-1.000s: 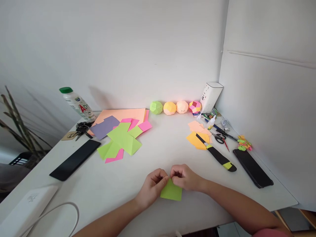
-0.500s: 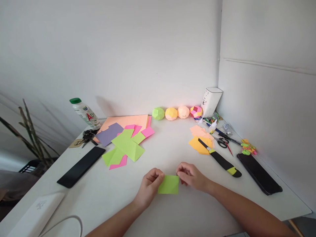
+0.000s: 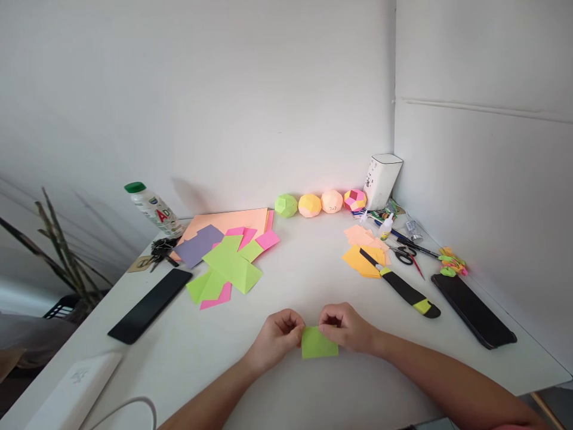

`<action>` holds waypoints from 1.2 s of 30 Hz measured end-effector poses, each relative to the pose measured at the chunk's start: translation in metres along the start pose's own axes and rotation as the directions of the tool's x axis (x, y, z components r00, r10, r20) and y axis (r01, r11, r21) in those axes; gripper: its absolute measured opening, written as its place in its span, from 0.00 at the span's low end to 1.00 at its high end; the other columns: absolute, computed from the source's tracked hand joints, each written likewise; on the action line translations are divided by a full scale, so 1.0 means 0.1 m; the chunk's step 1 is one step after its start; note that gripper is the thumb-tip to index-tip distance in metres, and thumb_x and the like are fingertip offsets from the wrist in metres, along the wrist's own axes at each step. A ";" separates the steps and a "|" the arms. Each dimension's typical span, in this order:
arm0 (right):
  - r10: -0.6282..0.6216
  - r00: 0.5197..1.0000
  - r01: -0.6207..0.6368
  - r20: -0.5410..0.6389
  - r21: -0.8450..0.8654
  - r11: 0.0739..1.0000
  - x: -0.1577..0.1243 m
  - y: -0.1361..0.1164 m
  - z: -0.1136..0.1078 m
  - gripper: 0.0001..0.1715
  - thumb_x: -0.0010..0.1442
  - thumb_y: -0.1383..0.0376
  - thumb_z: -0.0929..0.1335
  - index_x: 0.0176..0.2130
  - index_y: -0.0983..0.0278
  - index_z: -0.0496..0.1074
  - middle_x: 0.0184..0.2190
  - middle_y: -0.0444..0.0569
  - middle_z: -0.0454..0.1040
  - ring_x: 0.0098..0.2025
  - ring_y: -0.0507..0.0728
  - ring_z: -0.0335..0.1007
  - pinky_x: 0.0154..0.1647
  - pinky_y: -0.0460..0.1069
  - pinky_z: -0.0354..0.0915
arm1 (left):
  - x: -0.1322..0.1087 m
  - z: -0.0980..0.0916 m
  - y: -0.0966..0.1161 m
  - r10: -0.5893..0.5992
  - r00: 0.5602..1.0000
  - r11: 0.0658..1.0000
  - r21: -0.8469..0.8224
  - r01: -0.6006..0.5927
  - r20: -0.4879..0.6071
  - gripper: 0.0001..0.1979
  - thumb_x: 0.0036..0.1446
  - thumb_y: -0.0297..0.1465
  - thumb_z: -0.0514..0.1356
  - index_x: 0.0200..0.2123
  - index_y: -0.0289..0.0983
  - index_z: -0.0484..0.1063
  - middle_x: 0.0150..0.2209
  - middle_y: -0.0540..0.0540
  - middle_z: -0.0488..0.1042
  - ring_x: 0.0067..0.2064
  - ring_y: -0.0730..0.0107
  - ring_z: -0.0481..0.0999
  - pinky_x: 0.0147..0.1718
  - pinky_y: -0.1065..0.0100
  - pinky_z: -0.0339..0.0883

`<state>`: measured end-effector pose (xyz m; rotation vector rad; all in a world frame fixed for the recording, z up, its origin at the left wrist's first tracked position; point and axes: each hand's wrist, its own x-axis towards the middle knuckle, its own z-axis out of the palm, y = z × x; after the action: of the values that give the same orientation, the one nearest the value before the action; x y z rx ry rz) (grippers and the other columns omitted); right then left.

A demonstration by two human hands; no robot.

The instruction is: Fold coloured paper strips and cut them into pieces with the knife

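Note:
A small light-green rectangle of paper (image 3: 319,346) is held in front of me, low over the white table. My right hand (image 3: 351,327) pinches it along the top edge, thumb in front. At the paper's upper left corner, the thumb and fingers of my left hand (image 3: 278,339) are closed together on the edge. The fingertips behind the sheet are hidden. Beyond my hands lie loose green sheets (image 3: 233,263), with pink pieces (image 3: 217,297) and a purple piece (image 3: 199,246) around them.
Right side: a utility knife (image 3: 405,289) on orange paper (image 3: 358,263), scissors (image 3: 405,255), a glue bottle (image 3: 385,227), a black case (image 3: 474,310). Left side: a black phone-like slab (image 3: 152,306), keys (image 3: 162,251), a tilted bottle (image 3: 154,209). Folded-paper balls (image 3: 309,205) line the wall.
The green paper has shifted slightly right and down. My right hand has moved onto its top edge, and the left hand's grip has slid from the paper's left side to its upper corner.

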<state>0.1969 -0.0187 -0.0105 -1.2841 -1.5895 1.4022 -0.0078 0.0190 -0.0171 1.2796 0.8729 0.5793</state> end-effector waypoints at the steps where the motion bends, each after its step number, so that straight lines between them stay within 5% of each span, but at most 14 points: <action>1: 0.001 1.000 -0.001 -0.014 0.004 1.000 0.00 0.00 -0.02 0.06 0.51 0.67 0.65 0.24 0.64 0.64 0.20 0.38 0.60 0.22 0.48 0.52 0.21 0.43 0.50 | 0.00 -0.02 0.02 0.010 1.000 1.000 0.006 -0.010 -0.008 0.12 0.46 0.37 0.63 0.24 0.36 0.66 0.21 0.52 0.68 0.24 0.74 0.66 0.27 0.70 0.61; 5: -0.009 0.998 0.010 -0.060 0.018 1.000 0.01 -0.02 -0.09 0.06 0.51 0.67 0.65 0.24 0.63 0.62 0.21 0.38 0.59 0.23 0.48 0.51 0.21 0.44 0.50 | 0.00 -0.10 0.10 0.084 0.995 0.996 0.030 -0.082 -0.062 0.13 0.52 0.41 0.61 0.27 0.36 0.67 0.27 0.49 0.72 0.28 0.71 0.69 0.33 0.67 0.64; 8: -0.029 0.999 0.029 -0.042 0.005 1.000 0.00 -0.02 -0.05 0.05 0.51 0.67 0.65 0.25 0.64 0.64 0.21 0.39 0.61 0.23 0.48 0.53 0.22 0.44 0.52 | -0.02 -0.06 0.11 0.081 0.997 0.997 0.014 -0.081 -0.002 0.16 0.52 0.44 0.61 0.35 0.37 0.70 0.34 0.46 0.74 0.34 0.68 0.71 0.37 0.65 0.65; 12: -0.061 0.998 0.061 -0.011 -0.021 0.998 -0.02 -0.03 0.06 0.04 0.49 0.68 0.66 0.24 0.64 0.65 0.20 0.39 0.62 0.23 0.48 0.54 0.22 0.44 0.52 | -0.07 0.07 0.05 0.051 0.997 0.996 0.066 -0.055 0.061 0.14 0.50 0.41 0.62 0.29 0.36 0.69 0.26 0.50 0.69 0.28 0.72 0.65 0.28 0.70 0.61; 23: -0.062 0.992 0.048 -0.110 -0.125 0.991 0.01 -0.01 0.00 0.08 0.54 0.65 0.64 0.24 0.63 0.63 0.19 0.39 0.61 0.21 0.48 0.54 0.20 0.43 0.53 | -0.02 -0.05 0.05 0.094 0.979 0.988 0.139 -0.070 -0.178 0.12 0.55 0.39 0.55 0.26 0.37 0.67 0.26 0.48 0.71 0.30 0.67 0.70 0.34 0.66 0.66; 26: -0.086 0.980 0.041 -0.179 -0.244 0.969 0.03 0.04 0.04 0.10 0.58 0.64 0.63 0.25 0.63 0.65 0.20 0.40 0.63 0.22 0.49 0.56 0.21 0.44 0.55 | -0.04 -0.06 0.00 0.426 0.887 0.843 0.433 -0.318 -0.180 0.07 0.58 0.34 0.54 0.33 0.38 0.68 0.34 0.44 0.72 0.38 0.63 0.72 0.39 0.63 0.67; 28: -0.120 0.970 0.040 -0.210 -0.351 0.935 0.05 0.07 0.10 0.11 0.58 0.65 0.63 0.25 0.64 0.67 0.22 0.42 0.66 0.24 0.50 0.60 0.24 0.45 0.58 | -0.07 -0.01 -0.05 0.619 0.785 0.619 0.599 -0.508 0.025 0.07 0.58 0.28 0.54 0.40 0.39 0.69 0.41 0.41 0.72 0.44 0.60 0.71 0.44 0.59 0.66; 30: -0.158 0.966 0.046 -0.206 -0.461 0.886 0.06 0.08 0.13 0.10 0.58 0.68 0.63 0.26 0.64 0.69 0.25 0.45 0.68 0.27 0.51 0.63 0.30 0.46 0.61 | -0.09 0.06 -0.10 0.622 0.740 0.441 0.667 -0.601 0.256 0.13 0.57 0.25 0.53 0.46 0.39 0.68 0.47 0.39 0.71 0.48 0.58 0.69 0.47 0.57 0.66; 32: -0.179 0.967 0.048 -0.180 -0.561 0.827 0.07 0.05 0.10 0.09 0.59 0.69 0.63 0.29 0.63 0.71 0.30 0.46 0.70 0.31 0.52 0.66 0.34 0.47 0.63 | -0.09 0.10 -0.13 0.546 0.751 0.343 0.719 -0.605 0.372 0.14 0.57 0.24 0.53 0.46 0.39 0.68 0.49 0.39 0.70 0.50 0.56 0.68 0.48 0.55 0.66; 36: -0.155 0.959 -0.075 -0.238 -0.739 0.669 0.07 -0.08 -0.25 0.09 0.60 0.70 0.63 0.35 0.63 0.72 0.39 0.51 0.71 0.42 0.57 0.67 0.45 0.50 0.62 | -0.04 0.06 -0.12 0.508 0.779 0.270 0.792 -0.548 0.367 0.08 0.56 0.26 0.53 0.39 0.37 0.70 0.46 0.39 0.70 0.48 0.54 0.69 0.47 0.54 0.68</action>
<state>0.2155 -0.0034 0.0015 -1.7866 -2.0461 0.4485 -0.0063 0.0094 -0.0270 2.6352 0.6727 0.6308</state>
